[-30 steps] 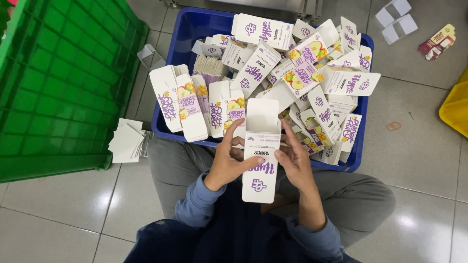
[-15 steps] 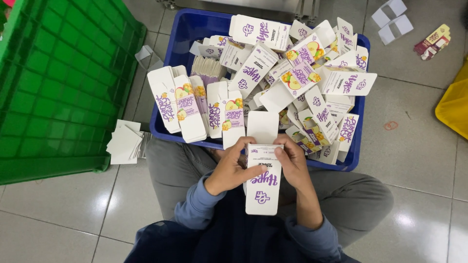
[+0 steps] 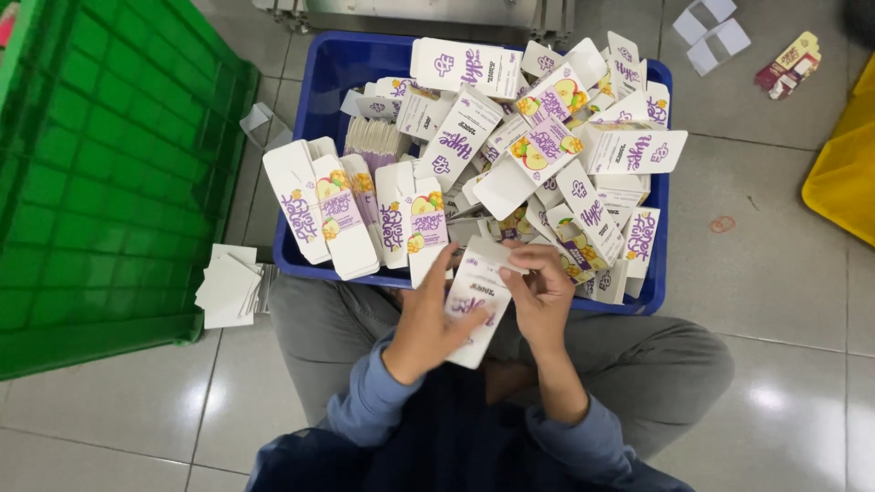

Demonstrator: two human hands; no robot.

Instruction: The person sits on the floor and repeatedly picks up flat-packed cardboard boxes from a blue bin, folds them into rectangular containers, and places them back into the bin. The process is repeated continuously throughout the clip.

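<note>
Both hands grip one small white carton with purple print (image 3: 476, 301) over my lap. My left hand (image 3: 428, 323) wraps its lower left side from below. My right hand (image 3: 542, 292) pinches the carton's top flap, which is folded down. Just beyond my hands stands a blue plastic crate (image 3: 319, 87) heaped with many similar white and purple cartons, some with fruit pictures; a row of them (image 3: 355, 214) leans upright against the near left wall.
A large green plastic crate (image 3: 100, 173) fills the left side. Flat white cardboard pieces (image 3: 230, 287) lie on the tiled floor between the crates. A yellow container (image 3: 843, 173) sits at the right edge, with loose cartons (image 3: 788, 64) and white inserts (image 3: 715, 32) on the floor at top right.
The carton's top flap, upright a second ago, is now folded down. The carton has tilted and my right hand has moved onto its top end.
</note>
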